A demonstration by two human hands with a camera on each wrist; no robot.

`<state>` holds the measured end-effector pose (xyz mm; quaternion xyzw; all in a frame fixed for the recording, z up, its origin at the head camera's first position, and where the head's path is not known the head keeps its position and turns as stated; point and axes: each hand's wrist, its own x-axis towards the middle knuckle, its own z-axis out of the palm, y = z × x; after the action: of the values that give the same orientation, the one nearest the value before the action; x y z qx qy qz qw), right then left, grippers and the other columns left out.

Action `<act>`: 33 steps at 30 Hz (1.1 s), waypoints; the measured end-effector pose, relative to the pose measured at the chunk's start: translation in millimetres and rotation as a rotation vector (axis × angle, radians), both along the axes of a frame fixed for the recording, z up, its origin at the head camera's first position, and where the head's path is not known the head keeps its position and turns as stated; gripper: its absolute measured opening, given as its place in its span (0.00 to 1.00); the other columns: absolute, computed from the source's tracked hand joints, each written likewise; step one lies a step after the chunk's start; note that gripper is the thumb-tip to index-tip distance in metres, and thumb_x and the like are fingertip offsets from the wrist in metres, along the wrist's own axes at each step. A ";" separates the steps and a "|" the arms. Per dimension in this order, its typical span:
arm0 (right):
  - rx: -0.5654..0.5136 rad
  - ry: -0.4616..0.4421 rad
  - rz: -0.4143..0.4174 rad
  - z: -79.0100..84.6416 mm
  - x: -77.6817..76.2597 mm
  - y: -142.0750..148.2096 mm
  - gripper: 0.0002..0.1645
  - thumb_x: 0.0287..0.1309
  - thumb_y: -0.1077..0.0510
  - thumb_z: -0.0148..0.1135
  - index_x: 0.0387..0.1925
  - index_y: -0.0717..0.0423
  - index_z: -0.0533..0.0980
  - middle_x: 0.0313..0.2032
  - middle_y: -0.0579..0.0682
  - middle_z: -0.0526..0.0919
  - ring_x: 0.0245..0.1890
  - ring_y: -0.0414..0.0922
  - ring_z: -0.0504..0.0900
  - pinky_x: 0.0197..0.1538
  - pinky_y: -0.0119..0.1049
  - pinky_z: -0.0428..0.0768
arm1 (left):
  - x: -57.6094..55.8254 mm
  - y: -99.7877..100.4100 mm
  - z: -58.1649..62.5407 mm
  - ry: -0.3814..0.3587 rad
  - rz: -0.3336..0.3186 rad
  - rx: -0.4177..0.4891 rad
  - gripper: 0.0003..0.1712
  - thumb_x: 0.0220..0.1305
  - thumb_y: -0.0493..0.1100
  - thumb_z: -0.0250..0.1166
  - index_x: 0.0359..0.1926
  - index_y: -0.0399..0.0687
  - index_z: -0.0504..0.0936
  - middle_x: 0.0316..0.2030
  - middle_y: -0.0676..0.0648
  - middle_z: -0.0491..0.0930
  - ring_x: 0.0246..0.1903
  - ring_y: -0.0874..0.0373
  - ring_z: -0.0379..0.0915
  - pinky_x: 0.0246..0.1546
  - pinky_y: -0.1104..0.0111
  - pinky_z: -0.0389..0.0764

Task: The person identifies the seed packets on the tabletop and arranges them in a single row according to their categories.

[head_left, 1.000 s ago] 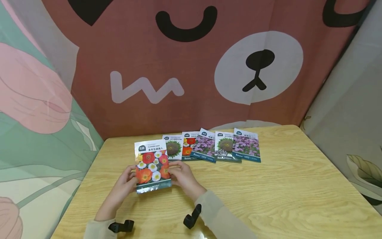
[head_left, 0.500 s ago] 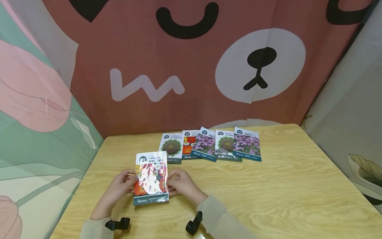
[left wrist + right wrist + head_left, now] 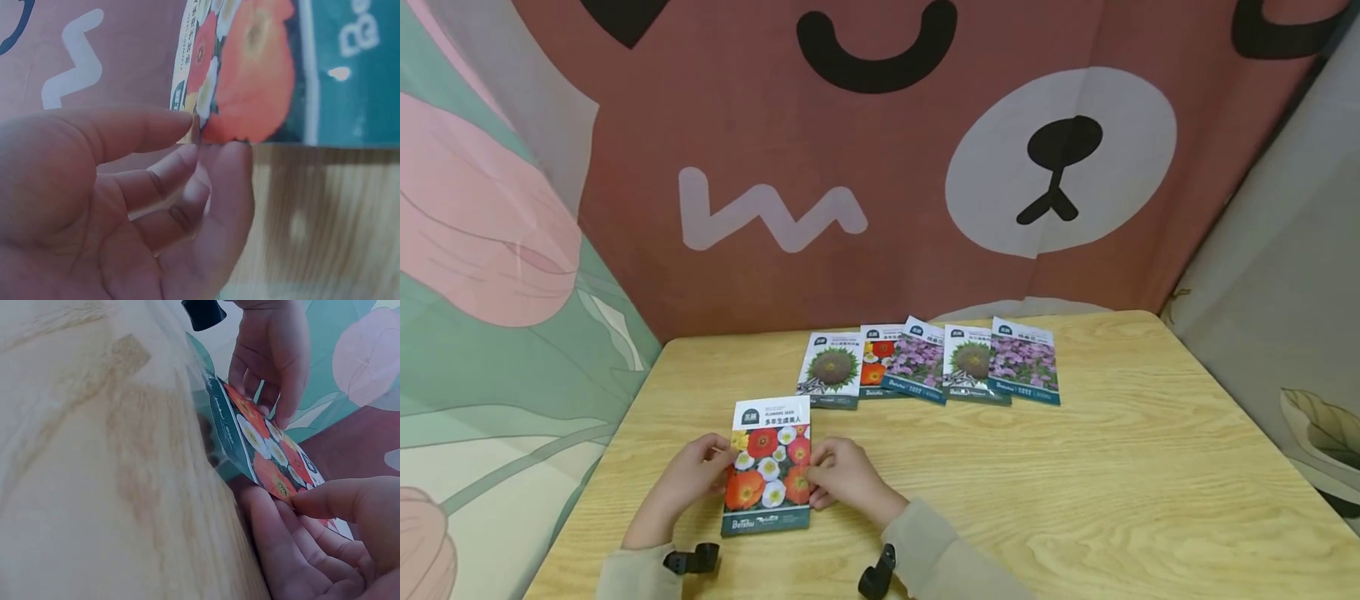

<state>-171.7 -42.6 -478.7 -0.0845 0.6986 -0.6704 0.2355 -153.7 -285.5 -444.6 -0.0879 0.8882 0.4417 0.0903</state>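
Note:
A seed packet with red, orange and white poppies (image 3: 767, 467) is held by its two long sides near the front left of the table. My left hand (image 3: 688, 477) pinches its left edge, and in the left wrist view the thumb and a finger meet at that edge. On the opposite side my right hand (image 3: 850, 479) pinches the right edge, thumb on the printed face and fingers behind, as the right wrist view shows. The packet (image 3: 275, 450) is slightly raised off the wood there, its picture side up.
Behind it lies a row of several seed packets: a sunflower one (image 3: 831, 367), a poppy one (image 3: 874, 362) partly covered by a purple-flower one (image 3: 917, 358), another sunflower one (image 3: 970, 358) and a purple-flower one (image 3: 1026, 358). A printed curtain (image 3: 775, 283) hangs behind the wooden table (image 3: 1075, 492).
Both hands have brought the poppy packet down and toward the person, slightly left. The glare on its face has gone. More of the left sunflower packet now shows.

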 end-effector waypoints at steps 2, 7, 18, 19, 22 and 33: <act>0.006 0.012 0.006 -1.1 0.5 -1.0 0.03 0.63 0.66 0.65 0.35 0.62 0.77 0.22 0.56 0.83 0.15 0.42 0.80 0.21 0.36 0.84 | -0.5 -0.6 -1.6 -0.010 0.000 -0.023 0.12 0.75 0.40 0.57 0.48 0.31 0.75 0.36 0.41 0.76 0.32 0.53 0.75 0.32 0.63 0.86; 0.034 0.047 0.014 -4.4 0.9 -2.0 0.04 0.64 0.65 0.65 0.33 0.60 0.77 0.21 0.53 0.83 0.15 0.40 0.79 0.20 0.34 0.82 | -1.9 -0.3 -6.4 -0.048 0.010 -0.049 0.13 0.74 0.40 0.57 0.48 0.32 0.72 0.33 0.42 0.76 0.31 0.54 0.75 0.30 0.64 0.85; 0.085 0.117 -0.002 -6.6 4.5 -3.2 0.04 0.62 0.67 0.64 0.31 0.59 0.78 0.18 0.50 0.82 0.15 0.39 0.80 0.21 0.31 0.82 | -3.7 4.6 -10.2 -0.079 0.000 -0.104 0.20 0.71 0.41 0.63 0.52 0.30 0.69 0.35 0.41 0.75 0.29 0.54 0.74 0.28 0.66 0.82; 0.089 0.123 -0.006 -6.1 4.9 -3.5 0.04 0.61 0.68 0.64 0.31 0.59 0.78 0.18 0.50 0.82 0.15 0.39 0.80 0.21 0.31 0.82 | -3.5 5.0 -9.8 -0.081 -0.003 -0.111 0.21 0.70 0.41 0.64 0.53 0.30 0.69 0.35 0.41 0.75 0.29 0.54 0.74 0.28 0.66 0.82; 0.091 0.131 -0.011 -5.5 5.5 -4.2 0.05 0.60 0.69 0.65 0.30 0.59 0.78 0.18 0.50 0.83 0.15 0.39 0.80 0.21 0.31 0.82 | -2.4 6.4 -8.2 -0.099 -0.004 -0.123 0.22 0.70 0.41 0.64 0.55 0.30 0.67 0.34 0.41 0.74 0.30 0.52 0.73 0.28 0.66 0.81; 0.089 0.140 -0.014 -8.0 4.3 -5.2 0.08 0.57 0.69 0.68 0.28 0.60 0.76 0.18 0.51 0.84 0.14 0.40 0.80 0.20 0.34 0.82 | -3.2 16.1 -2.9 -0.119 -0.033 -0.272 0.24 0.70 0.42 0.64 0.56 0.29 0.67 0.35 0.39 0.74 0.36 0.47 0.72 0.35 0.63 0.74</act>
<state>-167.3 -47.8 -486.7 -0.1157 0.7431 -0.6327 0.1847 -156.8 -269.5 -447.5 -0.1107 0.9343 0.3098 0.1374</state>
